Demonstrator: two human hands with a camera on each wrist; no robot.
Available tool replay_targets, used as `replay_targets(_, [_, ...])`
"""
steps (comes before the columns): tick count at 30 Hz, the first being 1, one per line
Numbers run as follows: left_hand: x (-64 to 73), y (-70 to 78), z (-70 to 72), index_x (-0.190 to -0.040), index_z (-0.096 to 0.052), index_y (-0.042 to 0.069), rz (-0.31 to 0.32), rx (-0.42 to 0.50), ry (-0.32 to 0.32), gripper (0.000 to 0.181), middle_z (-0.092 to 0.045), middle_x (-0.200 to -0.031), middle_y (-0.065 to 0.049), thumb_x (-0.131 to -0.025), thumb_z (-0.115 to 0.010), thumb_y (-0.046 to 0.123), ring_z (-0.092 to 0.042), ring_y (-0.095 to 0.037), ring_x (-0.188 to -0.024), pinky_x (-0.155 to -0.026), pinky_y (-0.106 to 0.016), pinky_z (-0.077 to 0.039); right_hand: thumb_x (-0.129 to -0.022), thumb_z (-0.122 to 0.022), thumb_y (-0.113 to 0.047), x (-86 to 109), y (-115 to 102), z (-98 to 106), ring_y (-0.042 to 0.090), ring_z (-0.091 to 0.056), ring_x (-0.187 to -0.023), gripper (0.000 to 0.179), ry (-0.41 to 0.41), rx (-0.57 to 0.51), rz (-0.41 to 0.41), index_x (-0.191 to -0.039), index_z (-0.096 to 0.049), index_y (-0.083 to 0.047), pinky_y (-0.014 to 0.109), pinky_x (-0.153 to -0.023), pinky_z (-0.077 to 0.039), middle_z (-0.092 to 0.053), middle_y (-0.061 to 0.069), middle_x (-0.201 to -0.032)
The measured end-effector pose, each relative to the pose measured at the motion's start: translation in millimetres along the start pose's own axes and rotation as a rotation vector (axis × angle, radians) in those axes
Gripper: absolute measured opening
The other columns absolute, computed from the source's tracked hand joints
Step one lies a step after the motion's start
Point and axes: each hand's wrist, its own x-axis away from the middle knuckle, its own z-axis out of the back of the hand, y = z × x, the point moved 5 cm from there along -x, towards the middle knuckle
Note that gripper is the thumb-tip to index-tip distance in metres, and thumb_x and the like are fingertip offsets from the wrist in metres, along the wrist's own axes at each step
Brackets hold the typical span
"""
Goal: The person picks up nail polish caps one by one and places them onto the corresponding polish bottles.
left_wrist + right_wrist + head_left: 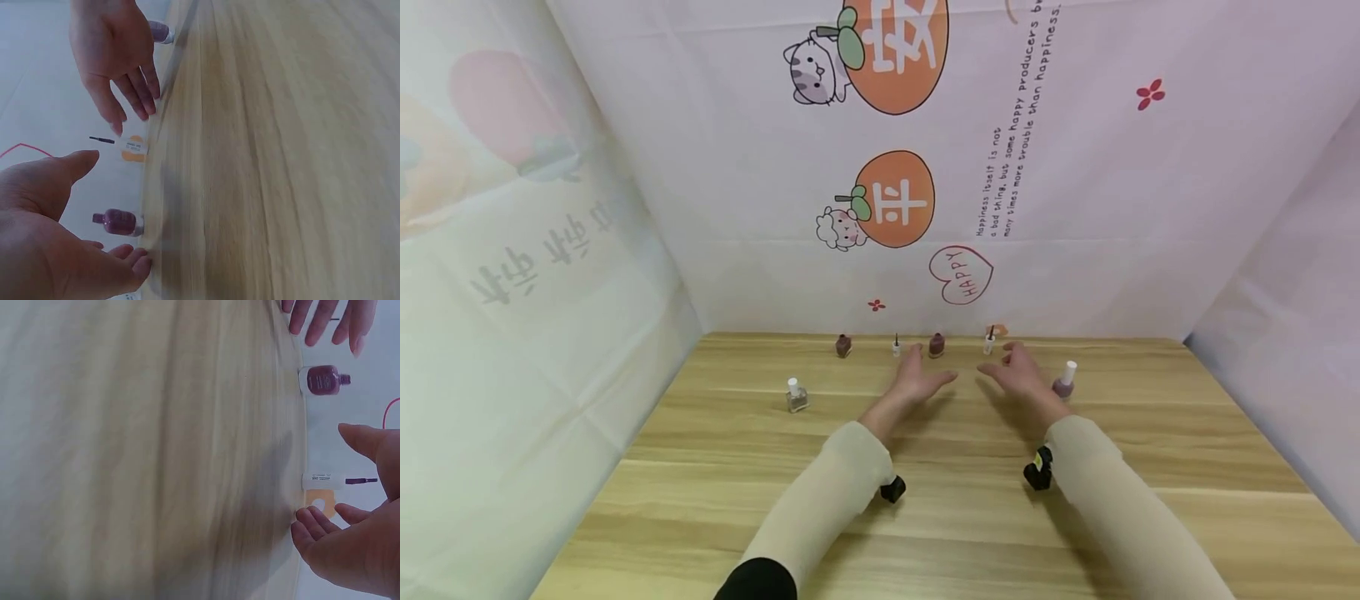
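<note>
My left hand (913,381) hovers over the table with fingers extended and thumb apart, holding nothing. Nearest to it are an upturned white brush cap (896,347) and an uncapped dark red nail polish bottle (936,346). My right hand (1018,375), likewise empty, has its fingers relaxed beside a second white brush cap (988,342), whose dark brush points up. In the right wrist view the same cap (323,481) and bottle (323,380) show beyond the hand. Another uncapped dark bottle (843,347) stands at the back left.
A capped clear bottle (797,396) stands on the left of the wooden table (955,533). To the right, by my right wrist, is a capped mauve bottle (1063,382). A printed white cloth (1075,183) hangs behind and along the sides.
</note>
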Motion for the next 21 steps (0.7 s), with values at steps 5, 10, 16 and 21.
replay_targets(5, [-12.6, -4.5, -10.1, -0.159, -0.023, -0.003, 0.038, 0.018, 0.039, 0.096, -0.028, -0.162, -0.027, -0.090, -0.078, 0.033, -0.028, -0.040, -0.150, -0.122, -0.048, -0.027, -0.101, -0.063, -0.038, -7.5, 0, -4, 0.052, -0.035, -0.141, 0.089, 0.001, -0.094, -0.027, -0.158, -0.013, 0.008, 0.059, -0.116, -0.033, -0.030, 0.037, -0.155])
replay_targets(10, [-22.3, -7.1, -15.7, -0.157, -0.025, -0.005, 0.041, -0.022, 0.070, 0.093, -0.032, -0.159, -0.030, -0.091, -0.078, 0.032, -0.031, -0.041, -0.148, -0.121, -0.047, -0.030, -0.100, -0.065, -0.025, -20.2, 8, -8, 0.049, -0.034, -0.142, 0.082, 0.063, -0.214, -0.064, -0.157, -0.017, 0.009, 0.056, -0.118, -0.031, -0.031, 0.035, -0.156])
replay_targets(16, [-31.1, -6.2, -14.0, -0.153, -0.033, -0.008, 0.021, -0.048, 0.115, 0.084, -0.038, -0.155, -0.030, -0.091, -0.077, 0.028, -0.037, -0.041, -0.145, -0.120, -0.045, -0.032, -0.096, -0.067, -0.010, -36.8, 11, -12, 0.042, -0.043, -0.133, 0.067, 0.181, -0.345, -0.032, -0.153, -0.035, 0.007, 0.050, -0.115, -0.036, -0.043, 0.031, -0.146])
replay_targets(21, [-39.7, -10.4, -11.9, -0.147, -0.042, -0.009, 0.009, -0.086, 0.152, 0.073, -0.049, -0.145, -0.030, -0.091, -0.076, 0.025, -0.045, -0.041, -0.138, -0.117, -0.044, -0.036, -0.095, -0.068, -0.004, -45.8, 13, -14, 0.032, -0.048, -0.123, 0.058, 0.258, -0.389, -0.018, -0.147, -0.046, 0.007, 0.039, -0.106, -0.043, -0.050, 0.027, -0.139])
